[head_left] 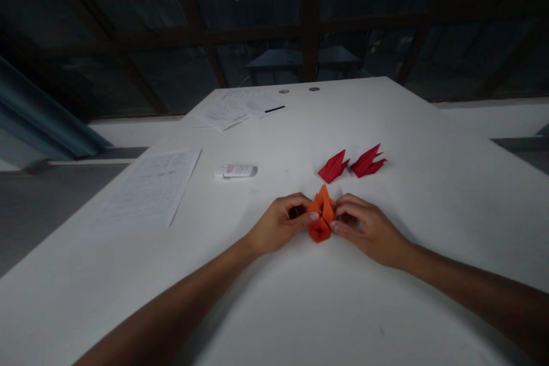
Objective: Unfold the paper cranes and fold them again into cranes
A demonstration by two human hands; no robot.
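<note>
An orange folded-paper piece (321, 214) is held between both hands, just above or on the white table (283, 297). Its upper end rises to a point, and a rounded hollow faces me at the lower end. On its left side my left hand (283, 220) pinches it, thumb in front. From the right, my right hand (364, 226) grips the other edge between thumb and fingers. Just beyond the hands lie two red folded-paper pieces with pointed tips, one on the left (333, 167) and one on the right (368, 161).
Left of the hands lies a white labelled tube (234, 171). A printed sheet (148, 189) rests near the table's left edge. Further back are more papers (231, 108), a black pen-like stick (275, 109) and two small round discs (314, 89). Dark windows (257, 6) stand behind.
</note>
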